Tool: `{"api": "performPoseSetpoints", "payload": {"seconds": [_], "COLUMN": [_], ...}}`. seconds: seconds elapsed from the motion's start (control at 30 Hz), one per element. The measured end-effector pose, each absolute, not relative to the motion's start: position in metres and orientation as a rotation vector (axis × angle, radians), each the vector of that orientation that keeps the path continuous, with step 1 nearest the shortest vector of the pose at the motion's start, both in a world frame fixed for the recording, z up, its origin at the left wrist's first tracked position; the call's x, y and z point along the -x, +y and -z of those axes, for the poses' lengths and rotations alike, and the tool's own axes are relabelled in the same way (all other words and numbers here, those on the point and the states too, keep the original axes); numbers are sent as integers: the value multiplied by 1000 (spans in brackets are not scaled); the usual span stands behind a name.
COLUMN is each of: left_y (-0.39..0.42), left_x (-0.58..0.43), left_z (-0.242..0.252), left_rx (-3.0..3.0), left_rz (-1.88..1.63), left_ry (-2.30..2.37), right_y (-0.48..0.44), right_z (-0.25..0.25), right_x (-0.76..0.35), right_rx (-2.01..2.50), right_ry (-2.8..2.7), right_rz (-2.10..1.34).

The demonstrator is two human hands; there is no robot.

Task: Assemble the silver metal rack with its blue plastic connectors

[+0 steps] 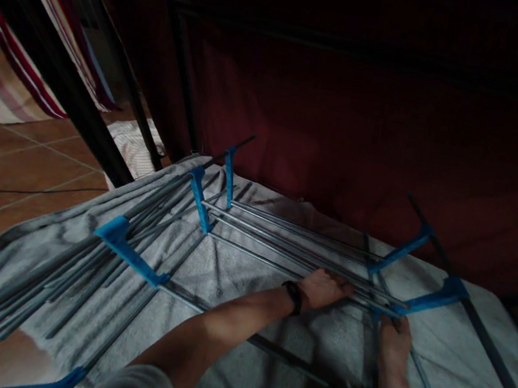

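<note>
Assembly stage, as judged: the left hand [322, 289] steadies the steel rods [276, 239] while the right hand [394, 336] works at the blue connector [432, 302], where the rod ends meet.

Left hand: palm down on the rods, fingers together and laid across them, pressing rather than pinching. A black wristband [293, 295] sits at the wrist.

Right hand: fingertips touch the near end of the blue connector. Whether they pinch it cannot be told in the dim light.

Location: the rods lie flat on a grey towel [226, 280] spread over the tiled floor [24, 165], just in front of a dark red fabric panel [350, 104].

Orientation: the long axis runs left to right across the view, from a second blue bracket [199, 201] to the connector at the right, with the right end nearer the person.

Next move calls for keeping the rods parallel and level, then applying force along their axis, not across it.
</note>
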State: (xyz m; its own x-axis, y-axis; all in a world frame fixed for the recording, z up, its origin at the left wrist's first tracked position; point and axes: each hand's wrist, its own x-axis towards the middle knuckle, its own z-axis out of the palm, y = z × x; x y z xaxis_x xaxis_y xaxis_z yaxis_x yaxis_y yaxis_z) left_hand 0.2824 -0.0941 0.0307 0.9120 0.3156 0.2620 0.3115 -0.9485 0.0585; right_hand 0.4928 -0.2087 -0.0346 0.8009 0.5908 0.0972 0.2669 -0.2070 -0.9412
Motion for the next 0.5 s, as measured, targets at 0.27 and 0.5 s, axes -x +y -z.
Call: {"api": "performPoseSetpoints", "payload": {"seconds": [0.27, 0.5], "left_y": [-130, -184], "left_x": [-285, -245], "left_z": [-38, -54], "left_rx": [-3044, -3020], "left_rz": [-393, -422], "left_ry": [498, 541], "right_y": [-221, -292], "right_z": [21, -1], "right_x": [-481, -424], "right_rx": [1757, 1354], "right_ry": [-574, -348], "right_rz": [-426, -736]}}
